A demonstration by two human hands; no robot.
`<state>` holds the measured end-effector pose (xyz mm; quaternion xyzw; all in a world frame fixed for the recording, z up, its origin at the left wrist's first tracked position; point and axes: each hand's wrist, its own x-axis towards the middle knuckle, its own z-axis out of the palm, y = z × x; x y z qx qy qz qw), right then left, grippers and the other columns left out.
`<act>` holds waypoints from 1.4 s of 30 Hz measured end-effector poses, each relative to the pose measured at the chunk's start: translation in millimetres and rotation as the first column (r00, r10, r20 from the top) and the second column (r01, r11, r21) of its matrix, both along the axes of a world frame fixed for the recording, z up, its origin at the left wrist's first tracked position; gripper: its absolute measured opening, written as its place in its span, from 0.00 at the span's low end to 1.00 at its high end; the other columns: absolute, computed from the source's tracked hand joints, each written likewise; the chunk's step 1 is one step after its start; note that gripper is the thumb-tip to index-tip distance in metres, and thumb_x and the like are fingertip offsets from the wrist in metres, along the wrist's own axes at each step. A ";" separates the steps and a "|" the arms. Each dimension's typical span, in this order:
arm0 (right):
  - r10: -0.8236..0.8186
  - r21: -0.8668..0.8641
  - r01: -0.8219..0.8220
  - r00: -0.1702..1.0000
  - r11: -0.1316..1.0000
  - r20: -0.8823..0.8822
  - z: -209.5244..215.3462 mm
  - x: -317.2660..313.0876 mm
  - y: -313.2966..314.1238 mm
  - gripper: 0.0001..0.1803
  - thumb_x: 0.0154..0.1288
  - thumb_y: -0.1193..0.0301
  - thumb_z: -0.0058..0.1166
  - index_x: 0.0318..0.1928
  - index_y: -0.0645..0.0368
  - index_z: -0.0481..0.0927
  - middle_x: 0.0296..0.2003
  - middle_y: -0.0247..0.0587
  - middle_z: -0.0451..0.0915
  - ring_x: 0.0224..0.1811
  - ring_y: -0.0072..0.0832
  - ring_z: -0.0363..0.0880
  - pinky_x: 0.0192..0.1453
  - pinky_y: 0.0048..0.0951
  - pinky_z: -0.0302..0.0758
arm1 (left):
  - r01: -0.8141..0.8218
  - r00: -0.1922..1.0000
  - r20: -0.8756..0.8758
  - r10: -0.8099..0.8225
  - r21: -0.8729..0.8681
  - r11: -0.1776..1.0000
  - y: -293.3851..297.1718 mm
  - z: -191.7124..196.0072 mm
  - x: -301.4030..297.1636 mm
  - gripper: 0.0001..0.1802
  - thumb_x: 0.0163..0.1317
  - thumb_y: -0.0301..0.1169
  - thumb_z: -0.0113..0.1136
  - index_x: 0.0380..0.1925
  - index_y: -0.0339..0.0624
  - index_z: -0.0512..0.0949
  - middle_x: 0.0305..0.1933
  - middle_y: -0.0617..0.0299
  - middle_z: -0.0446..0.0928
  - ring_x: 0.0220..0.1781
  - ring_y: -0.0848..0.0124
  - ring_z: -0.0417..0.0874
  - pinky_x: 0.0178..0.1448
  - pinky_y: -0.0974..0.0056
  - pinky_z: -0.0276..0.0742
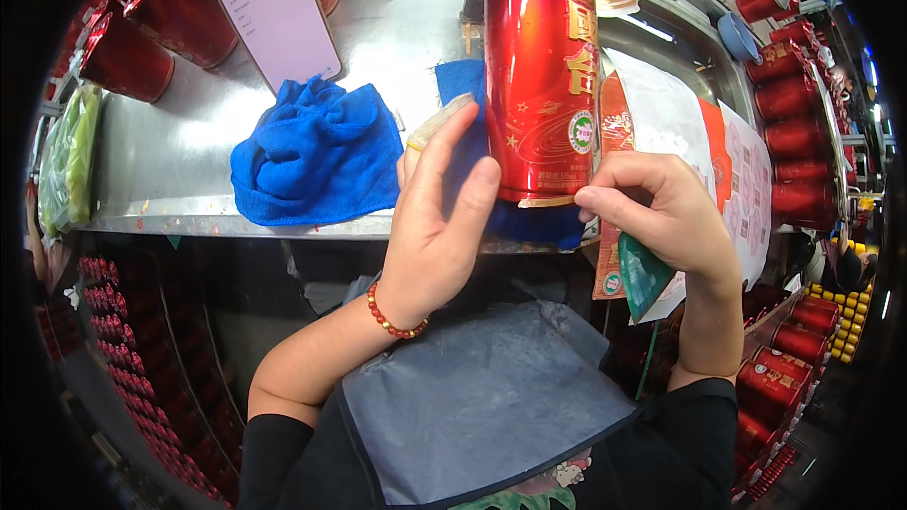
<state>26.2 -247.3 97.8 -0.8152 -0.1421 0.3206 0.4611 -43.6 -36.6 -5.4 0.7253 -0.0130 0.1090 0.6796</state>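
A tall shiny red can (539,76) with gold markings and a small round sticker stands on a folded blue cloth (529,222) at the front edge of a steel counter (170,161). My left hand (439,217) presses flat against the can's left side, fingers straight, with a small pale strip held by its fingertips. At the can's lower right rim, my right hand (661,212) pinches the edge of a label between thumb and forefinger. A green piece (641,276) sticks out under that hand.
A crumpled blue cloth (316,153) lies left of the can, with a phone (278,11) lit behind it. Label sheets (690,132) lie at the right. More red cans (789,94) line the right side and back left. A grey apron (482,397) covers my lap.
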 end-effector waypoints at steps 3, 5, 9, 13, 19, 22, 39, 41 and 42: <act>-0.001 -0.025 0.001 1.000 1.000 -0.011 -2.1 -0.1 -2.5 0.09 0.71 0.74 0.60 0.33 0.67 0.82 0.31 0.33 0.83 0.34 0.15 0.79 0.40 0.21 0.75 | 0.017 1.000 0.017 -0.017 0.019 1.000 2.1 -3.8 -0.2 0.29 0.76 0.39 0.55 0.69 0.34 0.67 0.71 0.46 0.68 0.73 0.57 0.64 0.77 0.57 0.54; 0.005 -0.035 -0.005 1.000 0.999 0.002 -1.5 -0.6 -2.5 0.09 0.71 0.75 0.60 0.34 0.68 0.82 0.31 0.33 0.83 0.35 0.16 0.80 0.41 0.21 0.75 | 0.013 1.000 -0.012 -0.012 0.060 0.998 0.0 0.9 -1.8 0.31 0.73 0.40 0.59 0.70 0.35 0.67 0.70 0.46 0.68 0.73 0.56 0.64 0.77 0.55 0.53; 0.000 0.019 -0.002 0.993 1.000 0.120 -9.2 -3.9 -4.9 0.10 0.70 0.70 0.63 0.35 0.66 0.85 0.26 0.29 0.82 0.29 0.12 0.76 0.34 0.19 0.72 | -0.007 0.999 0.032 -0.002 0.269 0.963 -3.4 3.4 0.0 0.43 0.65 0.47 0.69 0.71 0.34 0.64 0.69 0.43 0.67 0.71 0.52 0.62 0.77 0.52 0.53; 0.031 -0.006 -0.031 0.989 1.000 0.142 -6.9 -3.9 -5.3 0.10 0.70 0.70 0.63 0.34 0.66 0.84 0.26 0.29 0.81 0.28 0.11 0.75 0.32 0.19 0.71 | 0.001 0.998 0.053 -0.018 0.313 0.950 -4.3 5.4 3.4 0.48 0.62 0.47 0.72 0.72 0.31 0.61 0.70 0.40 0.65 0.71 0.50 0.62 0.77 0.52 0.54; 0.024 0.016 -0.026 0.989 1.000 0.148 -3.9 -5.0 -4.7 0.10 0.70 0.70 0.63 0.35 0.66 0.84 0.25 0.28 0.80 0.27 0.11 0.73 0.30 0.19 0.69 | 0.036 0.995 0.074 -0.060 0.286 0.958 2.3 -1.4 6.0 0.45 0.64 0.45 0.70 0.73 0.31 0.61 0.72 0.42 0.65 0.73 0.50 0.60 0.78 0.52 0.52; 0.025 -0.008 -0.024 0.990 1.000 0.141 -2.3 -4.4 -6.7 0.10 0.70 0.70 0.63 0.35 0.66 0.85 0.25 0.27 0.80 0.27 0.10 0.73 0.30 0.19 0.69 | 0.069 0.995 0.054 -0.087 0.274 0.959 5.4 0.1 5.4 0.43 0.66 0.44 0.68 0.73 0.32 0.61 0.73 0.43 0.64 0.75 0.50 0.59 0.79 0.52 0.49; 0.000 -0.065 0.004 0.998 0.998 0.060 -12.5 -0.8 -14.7 0.11 0.72 0.73 0.58 0.35 0.69 0.84 0.32 0.36 0.84 0.37 0.19 0.80 0.46 0.23 0.75 | 0.087 0.994 0.038 -0.101 0.268 0.959 5.8 1.3 1.5 0.39 0.71 0.41 0.64 0.74 0.34 0.61 0.72 0.46 0.65 0.75 0.52 0.57 0.79 0.51 0.47; -0.012 -0.051 0.014 0.999 0.999 0.045 -16.1 0.5 -14.3 0.11 0.72 0.72 0.58 0.35 0.69 0.84 0.32 0.36 0.84 0.37 0.19 0.80 0.46 0.23 0.75 | 0.083 0.994 0.047 -0.098 0.260 0.962 5.9 0.1 1.2 0.40 0.70 0.42 0.64 0.74 0.34 0.61 0.73 0.46 0.64 0.74 0.51 0.58 0.79 0.52 0.47; -0.017 -0.045 0.019 0.999 0.999 0.036 -17.4 1.0 -14.0 0.11 0.72 0.72 0.58 0.35 0.69 0.84 0.32 0.36 0.84 0.37 0.19 0.80 0.46 0.23 0.75 | 0.080 0.994 0.050 -0.096 0.255 0.964 6.2 -0.4 1.1 0.40 0.69 0.42 0.64 0.74 0.34 0.61 0.73 0.45 0.64 0.74 0.51 0.59 0.78 0.52 0.48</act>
